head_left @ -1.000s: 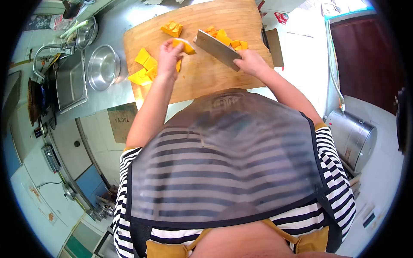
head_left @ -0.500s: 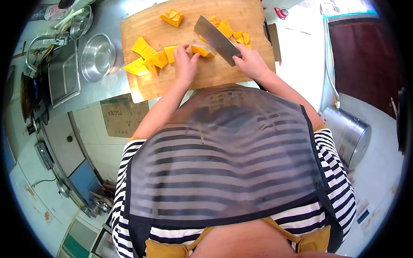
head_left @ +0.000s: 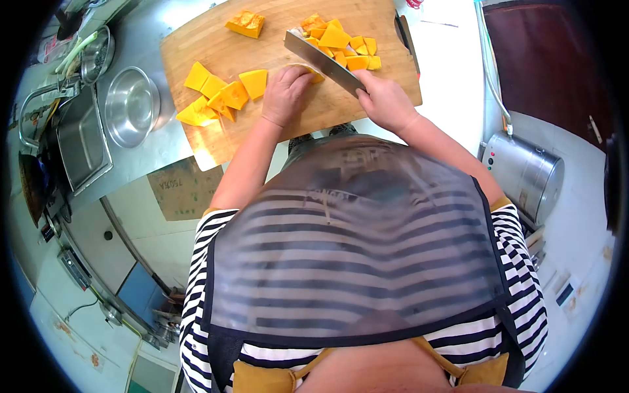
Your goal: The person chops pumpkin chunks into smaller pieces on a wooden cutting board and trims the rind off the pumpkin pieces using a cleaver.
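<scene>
On a wooden cutting board, my left hand curls its fingers over a piece of pumpkin, which is mostly hidden beneath them. My right hand grips the handle end of a cleaver. The blade slants up and left, just beyond the piece under my left fingers; whether it touches the piece I cannot tell. Cut pumpkin chunks lie behind the blade. Larger pumpkin slabs are grouped left of my left hand, and one thick wedge sits at the board's far side.
Left of the board a metal bowl stands on the steel counter, beside a sink with a faucet. Another bowl holds something green. A steel cylinder stands at the right.
My left hand has closed over the pumpkin piece that lay more exposed at its fingertips. The cleaver now lies closer along that piece. The whole view has shifted slightly.
</scene>
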Demonstrator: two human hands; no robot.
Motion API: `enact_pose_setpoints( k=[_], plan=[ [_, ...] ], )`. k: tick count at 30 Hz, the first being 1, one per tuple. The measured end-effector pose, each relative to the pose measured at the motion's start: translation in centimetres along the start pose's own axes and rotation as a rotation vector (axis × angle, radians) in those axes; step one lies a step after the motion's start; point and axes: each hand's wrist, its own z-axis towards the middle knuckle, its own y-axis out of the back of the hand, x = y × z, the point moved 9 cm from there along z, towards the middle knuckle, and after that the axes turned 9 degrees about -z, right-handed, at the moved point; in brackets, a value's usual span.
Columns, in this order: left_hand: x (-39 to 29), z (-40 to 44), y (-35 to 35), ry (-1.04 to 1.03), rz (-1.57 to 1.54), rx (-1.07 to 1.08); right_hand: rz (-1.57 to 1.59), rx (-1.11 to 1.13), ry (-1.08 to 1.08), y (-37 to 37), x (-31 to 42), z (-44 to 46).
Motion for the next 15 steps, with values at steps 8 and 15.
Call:
enact_pose_setpoints(
  k=[8,15],
  plan=[
    [0.6,-0.7,0.1,0.037,0.003,-0.113,-0.185,0.06,0.028,-0.8,1.8,-0.7],
    [1.0,-1.1,0.1,0.043,0.003,-0.146,-0.287,0.216,-0.042,-1.2,2.4,-1.1]
  ],
)
